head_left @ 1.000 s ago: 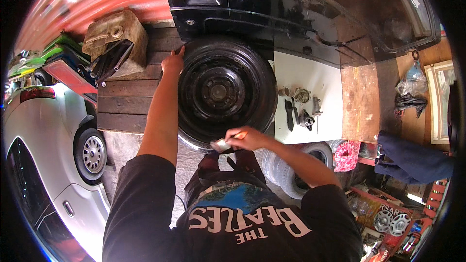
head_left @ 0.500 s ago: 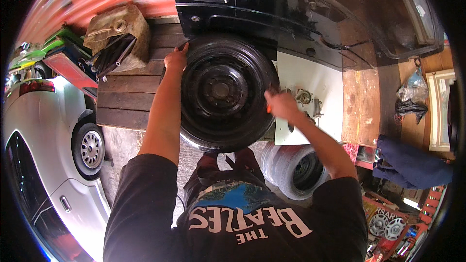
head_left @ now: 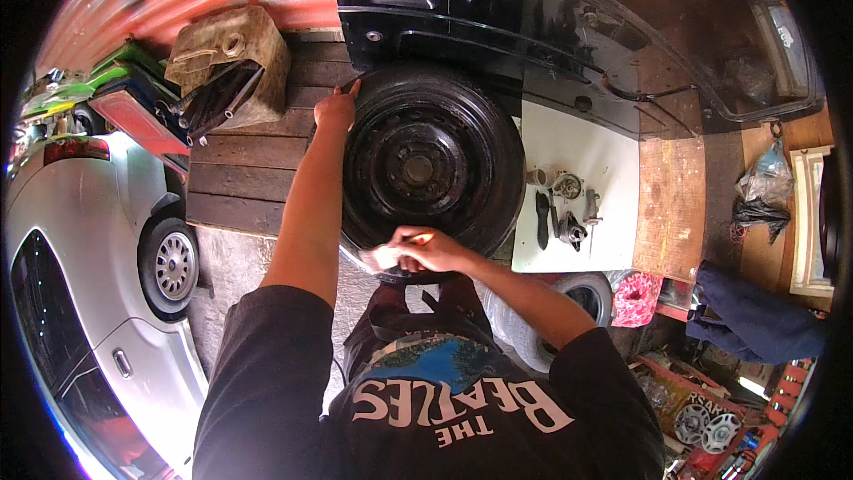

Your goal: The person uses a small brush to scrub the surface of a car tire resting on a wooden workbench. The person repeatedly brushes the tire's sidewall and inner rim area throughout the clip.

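A black steel wheel with its tyre (head_left: 484, 147) lies in front of me, its rim and hub dark and shiny. At its far left edge my left hand (head_left: 334, 110) holds the tyre, with a finger stretched along the tread and the rest partly hidden. My right hand (head_left: 426, 249) is closed at the near edge of the tyre. From its fingers a pale, brush-like tool (head_left: 382, 257) points left against the near sidewall. Motion blurs that tool, so whether it is a paintbrush stays uncertain.
Right of the wheel, a white board (head_left: 577, 147) carries metal parts and a black-handled tool (head_left: 542, 218). A dirty plastic canister (head_left: 267, 49) stands on wooden planks (head_left: 244, 182) at left. Beyond is a black vehicle panel (head_left: 435, 27); a silver car (head_left: 115, 249) is at far left. More tyres (head_left: 524, 329) lie below right.
My right hand has swung from the wheel's right side to its near edge, bringing the tool along. My left hand keeps its place on the tyre. The view has shifted slightly.
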Motion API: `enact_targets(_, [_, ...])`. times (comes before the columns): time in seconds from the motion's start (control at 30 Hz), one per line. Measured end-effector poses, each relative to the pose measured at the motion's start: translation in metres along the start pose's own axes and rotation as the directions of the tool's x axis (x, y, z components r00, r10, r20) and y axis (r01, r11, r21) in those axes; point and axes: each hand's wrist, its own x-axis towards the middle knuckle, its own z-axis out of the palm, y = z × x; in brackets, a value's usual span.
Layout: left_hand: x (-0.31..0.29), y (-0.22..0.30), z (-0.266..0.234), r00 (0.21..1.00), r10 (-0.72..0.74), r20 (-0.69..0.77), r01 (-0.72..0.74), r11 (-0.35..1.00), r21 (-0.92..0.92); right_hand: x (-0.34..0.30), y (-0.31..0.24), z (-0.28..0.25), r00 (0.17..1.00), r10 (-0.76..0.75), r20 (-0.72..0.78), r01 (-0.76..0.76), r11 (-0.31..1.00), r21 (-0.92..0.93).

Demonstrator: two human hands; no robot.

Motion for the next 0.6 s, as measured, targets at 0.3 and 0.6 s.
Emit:
enact_targets(0.3, [0.014,-0.009,0.022,0.997,-0.023,-0.08,0.022,1.0,-0.01,-0.068,-0.099,-0.186,0.883,-0.288,-0.37,-0.306,0.244,-0.92])
enact_targets(0.6, [0.01,-0.004,0.017,0.996,-0.01,-0.083,0.008,1.0,-0.018,-0.012,-0.101,-0.217,0.824,-0.489,-0.286,-0.376,-0.096,-0.921])
